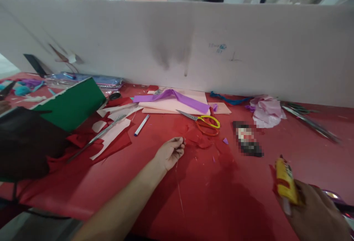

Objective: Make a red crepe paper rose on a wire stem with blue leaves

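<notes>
Near the middle of the table, my left hand point(172, 153) is closed in a pinch. A thin pale thread point(179, 187) hangs down from its fingers. Scraps of sheer red fabric point(203, 140) lie just beyond the fingertips. At the lower right, my right hand point(318, 207), blurred, is closed around a yellow glue tube point(286, 182) with a white tip pointing down. Scissors point(207, 121) with yellow and orange handles lie past my left hand. To their right is a blurred-out dark packet point(247, 139).
A white-and-blue marker point(142, 125), peach sheets point(155, 109) and a purple strip point(190, 102) lie farther back. On the left are a green board point(74, 104), pale paper cuttings point(116, 134) and a black bag-like thing point(27, 141). Crumpled pink paper point(267, 111) sits before the white partition point(124, 38).
</notes>
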`<state>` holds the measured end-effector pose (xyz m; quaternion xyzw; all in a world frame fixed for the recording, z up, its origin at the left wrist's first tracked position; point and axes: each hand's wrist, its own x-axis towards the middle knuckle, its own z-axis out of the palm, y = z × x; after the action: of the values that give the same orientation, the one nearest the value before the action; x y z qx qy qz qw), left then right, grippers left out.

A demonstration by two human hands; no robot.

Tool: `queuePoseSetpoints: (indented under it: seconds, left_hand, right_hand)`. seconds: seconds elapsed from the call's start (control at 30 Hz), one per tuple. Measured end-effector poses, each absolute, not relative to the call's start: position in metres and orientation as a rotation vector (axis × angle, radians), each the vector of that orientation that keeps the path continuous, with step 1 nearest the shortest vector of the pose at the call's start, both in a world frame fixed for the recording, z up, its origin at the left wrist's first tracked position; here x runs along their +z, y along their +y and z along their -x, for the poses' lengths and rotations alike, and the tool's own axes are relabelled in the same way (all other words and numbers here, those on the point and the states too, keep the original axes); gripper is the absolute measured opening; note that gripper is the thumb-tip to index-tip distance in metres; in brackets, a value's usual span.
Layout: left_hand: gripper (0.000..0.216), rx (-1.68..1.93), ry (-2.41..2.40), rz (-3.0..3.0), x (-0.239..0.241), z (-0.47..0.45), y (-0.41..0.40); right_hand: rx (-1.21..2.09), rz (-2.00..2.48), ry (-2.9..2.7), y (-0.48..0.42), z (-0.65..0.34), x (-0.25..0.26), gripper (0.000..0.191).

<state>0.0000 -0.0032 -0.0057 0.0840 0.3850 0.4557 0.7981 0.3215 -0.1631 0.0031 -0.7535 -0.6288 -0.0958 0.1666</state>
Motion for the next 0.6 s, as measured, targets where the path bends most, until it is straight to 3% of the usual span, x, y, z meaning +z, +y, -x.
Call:
queuePoseSetpoints:
  seconds: [0.1, 0.4, 0.6]
  left_hand:
    - [0.012, 0.981, 0.833, -0.198, -0.005, 0.002, -0.003]
    - [0.012, 1.096, 0.931, -0.345, -0.004, 0.014, 0.006]
    - [0.021, 1.083, 0.783, -0.401, 0.002, 0.02, 0.008]
  right_hand:
    - [-0.271, 2.191, -1.724, -0.159, -0.306, 0.015, 0.021]
    - [-0.229, 2.325, -1.712, -0.149, -0.308, 0.013, 0.018]
    - [0.146, 2.195, -1.582, -0.145, -0.29, 0.01, 0.02]
